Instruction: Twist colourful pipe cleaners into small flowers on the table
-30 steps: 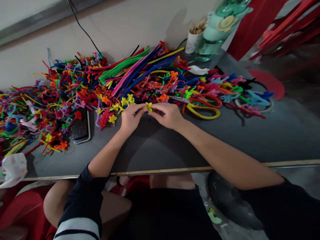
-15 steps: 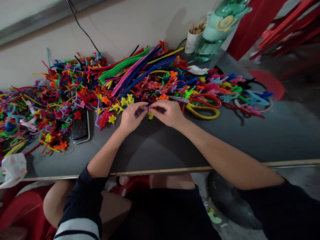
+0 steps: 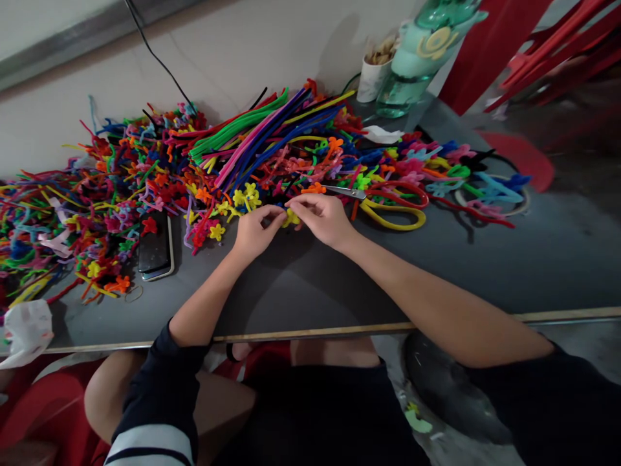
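Observation:
My left hand [image 3: 259, 229] and my right hand [image 3: 324, 219] meet over the table's middle, fingertips pinched close together. Between them shows a small yellow pipe-cleaner flower [image 3: 291, 219]; my right fingers grip it. My left thumb and forefinger are pressed together beside the flower, and what they hold is too small to make out. Just right of my right hand lie scissors [image 3: 395, 223] with red and yellow handles. Behind my hands are a bundle of long pipe cleaners [image 3: 242, 136] and more yellow flowers [image 3: 247, 195].
A large heap of coloured pipe-cleaner pieces [image 3: 111, 188] spreads leftward. A phone [image 3: 155, 249] lies in front of it. At the back right stand a paper cup [image 3: 373, 79] and a green bottle [image 3: 405, 81]. The table's front edge [image 3: 310, 333] runs above my lap.
The yellow flower between my hands shows more fully now. My left fingers have shifted slightly down and away from the right ones.

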